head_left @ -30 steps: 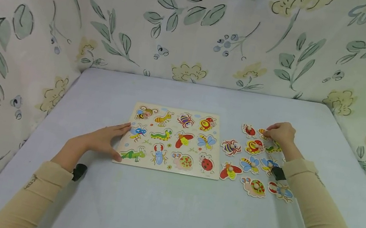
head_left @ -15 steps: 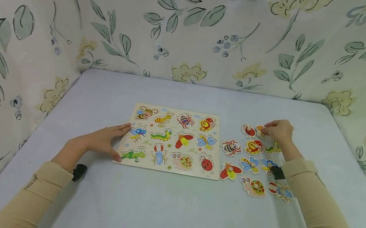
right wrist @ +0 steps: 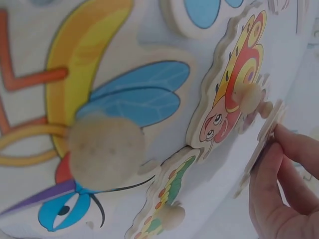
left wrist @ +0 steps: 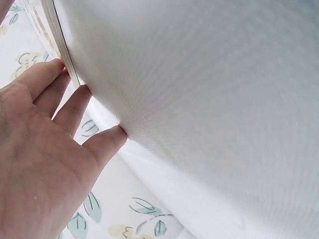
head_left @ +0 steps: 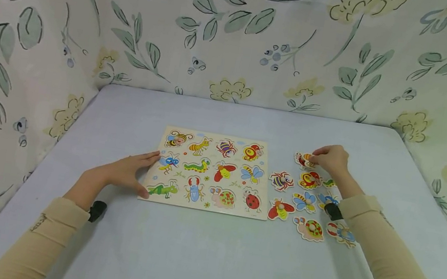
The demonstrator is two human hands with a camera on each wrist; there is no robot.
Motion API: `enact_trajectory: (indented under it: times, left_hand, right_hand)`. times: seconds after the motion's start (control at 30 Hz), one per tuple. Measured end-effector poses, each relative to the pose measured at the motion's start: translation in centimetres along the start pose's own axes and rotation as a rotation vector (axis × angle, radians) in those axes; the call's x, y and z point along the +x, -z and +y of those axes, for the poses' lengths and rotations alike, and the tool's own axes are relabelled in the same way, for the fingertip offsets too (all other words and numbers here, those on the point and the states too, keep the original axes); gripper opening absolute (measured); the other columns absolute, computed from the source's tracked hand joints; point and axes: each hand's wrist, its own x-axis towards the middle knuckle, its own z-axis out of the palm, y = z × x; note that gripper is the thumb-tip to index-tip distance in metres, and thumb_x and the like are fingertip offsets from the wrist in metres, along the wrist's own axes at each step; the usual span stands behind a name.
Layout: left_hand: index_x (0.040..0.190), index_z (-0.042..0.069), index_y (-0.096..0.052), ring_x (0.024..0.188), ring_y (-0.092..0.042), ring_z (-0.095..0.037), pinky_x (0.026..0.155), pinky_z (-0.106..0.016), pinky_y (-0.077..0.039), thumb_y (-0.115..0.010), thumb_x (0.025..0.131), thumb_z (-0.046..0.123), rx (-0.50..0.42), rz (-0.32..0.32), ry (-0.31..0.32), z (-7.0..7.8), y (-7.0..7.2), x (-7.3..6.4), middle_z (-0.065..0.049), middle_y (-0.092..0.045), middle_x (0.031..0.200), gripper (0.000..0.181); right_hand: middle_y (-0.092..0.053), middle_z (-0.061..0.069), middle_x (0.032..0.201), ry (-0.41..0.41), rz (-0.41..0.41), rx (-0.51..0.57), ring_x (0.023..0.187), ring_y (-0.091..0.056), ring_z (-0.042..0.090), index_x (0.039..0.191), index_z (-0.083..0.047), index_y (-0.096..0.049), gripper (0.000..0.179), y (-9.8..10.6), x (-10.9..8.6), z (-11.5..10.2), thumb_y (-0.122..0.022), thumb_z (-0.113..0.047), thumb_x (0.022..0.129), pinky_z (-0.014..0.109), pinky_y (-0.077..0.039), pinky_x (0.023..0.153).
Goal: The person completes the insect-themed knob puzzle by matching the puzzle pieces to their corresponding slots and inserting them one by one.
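My left hand (head_left: 120, 174) lies at the left edge of a cream puzzle board (head_left: 196, 207) printed with insects. Its thumb and fingers are spread along that edge. The left wrist view shows the fingertips right at the board's thin side (left wrist: 65, 50). Off the board's right side, my right hand (head_left: 333, 160) pinches an orange-striped insect puzzle piece (head_left: 309, 158) between thumb and fingers. In the head view this piece overlaps the ladybug piece (head_left: 299, 159). The right wrist view shows the held piece (right wrist: 261, 144) tilted edge-on, its face mostly hidden.
Several knobbed pieces lie right of the board, among them a spider (head_left: 282, 181), a butterfly (head_left: 310, 180), a red-winged bug (head_left: 281, 210), a snail (head_left: 309, 229) and a beetle (head_left: 341, 234). A caterpillar piece (head_left: 328, 182) is partly behind the right wrist. Floral cloth (head_left: 238, 40) backs the white table.
My right hand has moved left with the orange-striped insect piece, from beside the ladybug piece to over it. The left hand and the board have stayed in place.
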Motion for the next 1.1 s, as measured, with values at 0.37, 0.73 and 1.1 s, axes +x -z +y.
enact_trajectory:
  times: [0.37,0.73,1.1]
  left_hand:
    - [0.153,-0.001,-0.019,0.144,-0.012,-0.046,0.111,-0.067,-0.015,-0.084,0.070,0.044,0.008,0.008,-0.008,-0.3,0.0,0.0,-0.020,-0.014,0.160,0.115]
    - [0.153,-0.002,-0.019,0.144,-0.012,-0.045,0.112,-0.066,-0.014,-0.084,0.070,0.044,0.010,0.004,-0.005,-0.2,-0.1,0.1,-0.020,-0.014,0.160,0.115]
    - [0.153,-0.002,-0.020,0.144,-0.012,-0.045,0.112,-0.066,-0.014,-0.085,0.070,0.044,0.009,0.010,-0.007,-0.2,-0.1,0.0,-0.021,-0.014,0.159,0.115]
  right_hand:
    - [-0.062,0.030,0.111,0.067,-0.046,0.004,0.099,-0.052,0.037,0.107,0.012,-0.066,0.029,-0.4,-0.6,-0.8,-0.066,-0.012,0.090,0.044,-0.048,0.085]
    - [-0.065,0.028,0.108,0.102,-0.064,-0.010,0.092,-0.054,0.032,0.104,0.011,-0.068,0.028,-1.2,-0.7,-1.8,-0.069,-0.013,0.089,0.031,-0.047,0.072]
    - [-0.064,0.027,0.108,0.076,-0.099,0.003,0.089,-0.055,0.031,0.106,0.010,-0.067,0.026,-1.9,-1.0,-2.6,-0.066,-0.011,0.091,0.027,-0.047,0.070]
